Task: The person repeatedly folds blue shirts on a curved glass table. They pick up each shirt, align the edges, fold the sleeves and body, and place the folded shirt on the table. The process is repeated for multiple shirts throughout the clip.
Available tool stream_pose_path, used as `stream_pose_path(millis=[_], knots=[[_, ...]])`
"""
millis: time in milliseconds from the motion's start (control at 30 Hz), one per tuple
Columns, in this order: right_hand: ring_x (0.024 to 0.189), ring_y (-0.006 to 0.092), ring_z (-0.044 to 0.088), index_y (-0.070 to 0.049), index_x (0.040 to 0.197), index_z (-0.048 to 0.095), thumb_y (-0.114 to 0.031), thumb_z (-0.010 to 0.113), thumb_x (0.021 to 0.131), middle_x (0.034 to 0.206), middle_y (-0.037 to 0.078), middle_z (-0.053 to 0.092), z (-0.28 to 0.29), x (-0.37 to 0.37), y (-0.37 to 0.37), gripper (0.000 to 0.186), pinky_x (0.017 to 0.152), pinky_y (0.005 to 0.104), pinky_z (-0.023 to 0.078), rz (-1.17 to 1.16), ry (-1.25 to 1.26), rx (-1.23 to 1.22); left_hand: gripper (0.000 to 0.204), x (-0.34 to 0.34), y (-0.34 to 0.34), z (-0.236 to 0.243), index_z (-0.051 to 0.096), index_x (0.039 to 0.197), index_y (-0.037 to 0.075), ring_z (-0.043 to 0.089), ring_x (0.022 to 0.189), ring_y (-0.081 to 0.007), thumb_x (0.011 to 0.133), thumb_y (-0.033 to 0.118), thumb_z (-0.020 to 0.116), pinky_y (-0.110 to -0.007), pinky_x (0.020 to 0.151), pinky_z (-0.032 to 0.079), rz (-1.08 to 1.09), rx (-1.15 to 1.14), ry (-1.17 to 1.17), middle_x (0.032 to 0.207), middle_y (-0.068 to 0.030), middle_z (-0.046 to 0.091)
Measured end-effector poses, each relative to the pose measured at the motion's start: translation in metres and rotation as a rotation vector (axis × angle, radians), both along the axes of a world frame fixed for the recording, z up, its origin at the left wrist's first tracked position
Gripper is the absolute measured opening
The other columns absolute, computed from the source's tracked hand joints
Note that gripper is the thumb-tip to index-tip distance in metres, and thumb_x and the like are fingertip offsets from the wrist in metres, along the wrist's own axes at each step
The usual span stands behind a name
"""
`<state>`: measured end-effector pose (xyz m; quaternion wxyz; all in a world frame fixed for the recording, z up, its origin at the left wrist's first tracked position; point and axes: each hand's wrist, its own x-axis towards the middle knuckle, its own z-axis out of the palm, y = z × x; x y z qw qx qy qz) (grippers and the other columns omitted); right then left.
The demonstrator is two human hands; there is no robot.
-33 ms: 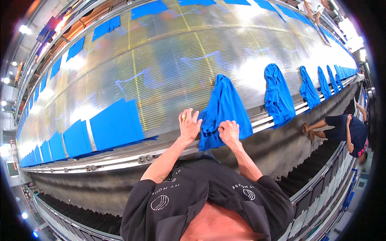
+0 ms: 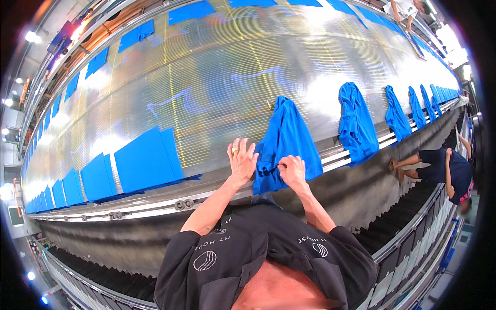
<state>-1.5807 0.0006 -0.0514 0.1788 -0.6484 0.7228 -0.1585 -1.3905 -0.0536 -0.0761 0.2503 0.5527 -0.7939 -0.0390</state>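
Note:
In front of me a crumpled blue cloth garment (image 2: 289, 132) lies over the near edge of a long, shiny work table (image 2: 212, 88), its lower part hanging toward my body. My left hand (image 2: 242, 161) is at the garment's left edge, fingers spread and pointing away from me, a ring on one of them. At the front of the cloth, the fingers of my right hand (image 2: 293, 171) are bent and pinched together on a fold. Their tips are partly hidden, but the fabric bunches between the two hands.
Flat blue fabric pieces (image 2: 149, 157) line the near edge at left. To the right, several bunched blue garments (image 2: 356, 124) hang over the metal rail (image 2: 144, 208). More blue pieces (image 2: 191, 11) lie along the far edge. A person in dark clothes (image 2: 444, 168) stands at right, another (image 2: 403, 11) at the far side.

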Motion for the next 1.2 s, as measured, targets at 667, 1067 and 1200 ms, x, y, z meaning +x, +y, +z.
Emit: stream_pose_path(millis=[667, 1067, 1200], knots=[[0.069, 0.0081, 0.045, -0.001, 0.095, 0.057, -0.017, 0.057, 0.099, 0.075, -0.001, 0.051, 0.07, -0.056, 0.007, 0.016, 0.06, 0.0274, 0.04, -0.405, -0.744, -0.289, 0.01, 0.064, 0.029, 0.052, 0.059, 0.1, 0.013, 0.064, 0.09, -0.0172, 0.094, 0.019, 0.057, -0.04, 0.076, 0.055, 0.193, 0.744, 1.845, 0.095, -0.0024, 0.066], [0.071, 0.0018, 0.04, -0.007, 0.093, 0.061, -0.015, 0.056, 0.099, 0.076, -0.008, 0.045, 0.165, -0.149, -0.019, 0.011, 0.062, 0.0198, 0.031, -0.238, -1.074, -0.36, 0.009, 0.16, 0.028, 0.167, 0.056, 0.096, 0.005, 0.051, 0.079, -0.0076, 0.094, 0.013, 0.059, -0.023, 0.073, 0.043, 0.062, 0.222, 1.52, 0.086, -0.0006, 0.058], [0.066, 0.0039, 0.042, -0.005, 0.094, 0.063, -0.017, 0.057, 0.098, 0.074, -0.006, 0.05, 0.065, -0.182, -0.121, 0.014, 0.058, 0.0226, 0.034, -0.4, -1.092, -0.215, 0.02, 0.159, -0.044, 0.114, 0.059, 0.099, 0.008, 0.044, 0.077, -0.005, 0.099, 0.027, 0.061, -0.021, 0.073, 0.039, 0.498, 0.042, 1.172, 0.079, 0.0037, 0.051]])
